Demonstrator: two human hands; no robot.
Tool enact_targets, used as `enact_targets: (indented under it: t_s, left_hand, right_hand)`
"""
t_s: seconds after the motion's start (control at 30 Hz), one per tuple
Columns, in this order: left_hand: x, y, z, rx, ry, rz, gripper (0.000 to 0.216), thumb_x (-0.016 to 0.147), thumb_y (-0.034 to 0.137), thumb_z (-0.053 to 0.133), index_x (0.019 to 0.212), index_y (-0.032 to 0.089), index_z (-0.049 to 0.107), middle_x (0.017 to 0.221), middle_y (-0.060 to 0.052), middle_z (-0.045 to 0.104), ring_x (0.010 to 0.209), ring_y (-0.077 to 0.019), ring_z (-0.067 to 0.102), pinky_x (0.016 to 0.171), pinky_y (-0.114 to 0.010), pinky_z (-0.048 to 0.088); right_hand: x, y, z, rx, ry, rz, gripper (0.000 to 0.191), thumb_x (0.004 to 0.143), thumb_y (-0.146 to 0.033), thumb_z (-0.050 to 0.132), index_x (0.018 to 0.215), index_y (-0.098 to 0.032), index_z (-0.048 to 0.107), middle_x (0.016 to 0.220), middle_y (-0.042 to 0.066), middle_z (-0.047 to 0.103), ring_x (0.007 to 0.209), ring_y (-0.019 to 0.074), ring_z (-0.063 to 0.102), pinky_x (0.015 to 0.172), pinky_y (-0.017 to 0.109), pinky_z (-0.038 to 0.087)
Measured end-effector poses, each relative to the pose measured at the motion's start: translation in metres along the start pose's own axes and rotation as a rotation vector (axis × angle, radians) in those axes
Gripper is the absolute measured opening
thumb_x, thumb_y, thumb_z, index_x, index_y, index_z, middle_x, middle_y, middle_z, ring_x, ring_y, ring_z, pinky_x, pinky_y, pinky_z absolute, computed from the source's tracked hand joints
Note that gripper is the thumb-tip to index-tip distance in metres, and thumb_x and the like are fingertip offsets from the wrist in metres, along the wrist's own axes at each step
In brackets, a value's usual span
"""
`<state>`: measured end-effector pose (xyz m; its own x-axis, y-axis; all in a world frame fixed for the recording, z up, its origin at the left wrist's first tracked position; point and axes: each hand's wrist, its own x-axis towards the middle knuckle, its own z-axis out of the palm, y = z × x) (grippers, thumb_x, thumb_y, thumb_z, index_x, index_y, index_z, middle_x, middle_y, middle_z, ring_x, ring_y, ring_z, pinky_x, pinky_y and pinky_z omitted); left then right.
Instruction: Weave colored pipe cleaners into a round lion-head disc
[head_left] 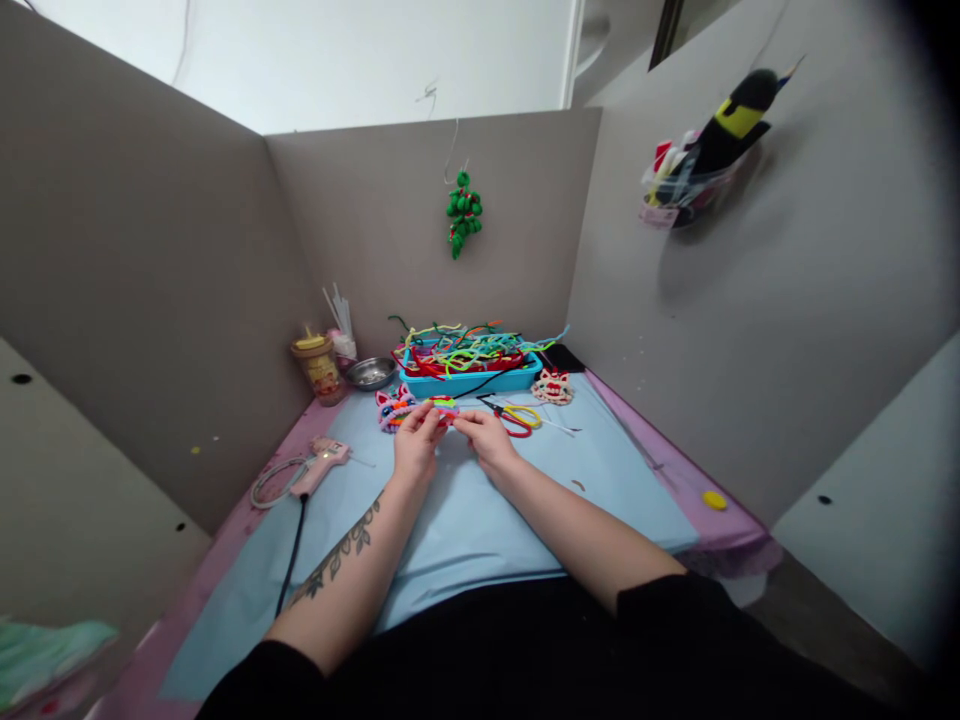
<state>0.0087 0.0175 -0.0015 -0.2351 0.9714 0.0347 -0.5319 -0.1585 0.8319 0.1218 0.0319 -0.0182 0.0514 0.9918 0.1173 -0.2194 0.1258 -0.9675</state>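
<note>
My left hand (420, 432) and my right hand (486, 437) meet over the middle of the table, fingers pinched. Between their fingertips is a small pipe-cleaner piece (447, 404) in pink, red and neon green. Its finer shape is partly covered by my fingers. Just left of my left hand is a colourful pipe-cleaner figure (394, 408) with pointed pink ears; whether it joins the held piece I cannot tell. Right of my right hand lie scissors (519, 418) with red and yellow on the handles. A cream-and-red pipe-cleaner face (553, 387) rests beyond them.
A blue tray (480, 382) heaped with pipe cleaners stands at the back. To its left are a metal bowl (371, 373) and a lidded cup (319, 368). A pink glue gun (321, 467) with its cord lies at left. Grey partitions (517, 210) enclose three sides.
</note>
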Motion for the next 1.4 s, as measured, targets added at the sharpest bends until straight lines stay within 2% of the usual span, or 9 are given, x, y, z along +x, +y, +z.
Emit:
enact_targets:
  t_s: [0.1,0.17,0.33,0.5,0.77,0.87,1.07,1.4]
  left_hand:
    - [0.001,-0.001,-0.001,0.024,-0.015,0.053,0.049,0.050,0.031,0.083,0.092,0.013,0.066,0.072,-0.002,0.067,0.064,-0.0125,0.065,0.075,-0.031,0.051]
    - [0.002,-0.002,-0.001,0.034,-0.032,0.077,0.047,0.050,0.031,0.083,0.090,0.012,0.066,0.072,-0.002,0.067,0.065,-0.0129,0.065,0.076,-0.032,0.051]
    - [0.001,-0.001,0.000,0.028,-0.053,0.078,0.046,0.051,0.031,0.083,0.090,0.012,0.067,0.074,-0.003,0.068,0.066,-0.0135,0.065,0.077,-0.033,0.051]
    - [0.000,0.001,0.000,0.020,-0.067,0.028,0.049,0.050,0.030,0.083,0.093,0.013,0.066,0.075,-0.002,0.067,0.066,-0.0123,0.064,0.075,-0.031,0.050]
    - [-0.005,0.005,0.003,0.049,-0.009,-0.079,0.050,0.050,0.033,0.082,0.094,0.016,0.066,0.073,-0.001,0.067,0.062,-0.0104,0.062,0.069,-0.025,0.047]
    - [-0.004,0.004,0.002,0.040,-0.024,-0.090,0.050,0.052,0.034,0.081,0.096,0.018,0.065,0.073,-0.001,0.067,0.062,-0.0105,0.063,0.070,-0.026,0.046]
    - [0.000,0.001,0.001,0.018,-0.010,-0.014,0.049,0.049,0.031,0.083,0.092,0.015,0.066,0.066,0.001,0.064,0.057,-0.0079,0.059,0.067,-0.024,0.047]
    - [0.002,-0.001,-0.001,0.079,-0.025,0.073,0.044,0.051,0.031,0.082,0.089,0.014,0.068,0.075,-0.003,0.067,0.066,-0.0120,0.062,0.074,-0.029,0.051]
  right_hand:
    - [-0.002,-0.006,-0.004,-0.176,0.020,-0.224,0.021,0.065,-0.039,0.064,0.069,-0.018,0.060,0.064,0.000,0.062,0.058,0.0134,0.052,0.055,0.025,0.042]
    - [-0.002,-0.009,-0.007,-0.282,0.022,-0.308,0.020,0.069,-0.038,0.060,0.069,-0.018,0.060,0.064,0.001,0.061,0.062,0.0143,0.052,0.059,0.026,0.043]
    - [0.000,-0.007,-0.010,-0.470,0.033,-0.423,0.016,0.074,-0.030,0.053,0.066,-0.018,0.059,0.066,0.000,0.058,0.067,0.0148,0.051,0.063,0.026,0.041]
    - [-0.005,-0.008,-0.004,-0.528,0.065,-0.493,0.015,0.076,-0.024,0.049,0.063,-0.019,0.053,0.069,0.001,0.053,0.069,0.0147,0.049,0.066,0.027,0.041]
    - [-0.016,-0.017,0.000,-0.659,0.140,-0.663,0.014,0.082,-0.021,0.045,0.071,-0.021,0.052,0.079,0.004,0.052,0.078,0.0176,0.050,0.074,0.030,0.041]
    - [-0.014,-0.016,-0.001,-0.632,0.131,-0.659,0.013,0.082,-0.020,0.045,0.071,-0.021,0.053,0.077,0.004,0.051,0.078,0.0172,0.050,0.074,0.030,0.042]
    - [-0.011,-0.013,-0.003,-0.551,0.128,-0.600,0.014,0.078,-0.022,0.050,0.066,-0.020,0.056,0.071,0.001,0.053,0.072,0.0154,0.051,0.071,0.028,0.043]
    - [-0.018,-0.013,0.000,-0.582,0.137,-0.533,0.018,0.076,-0.022,0.051,0.063,-0.021,0.063,0.067,0.002,0.058,0.069,0.0167,0.054,0.069,0.030,0.044]
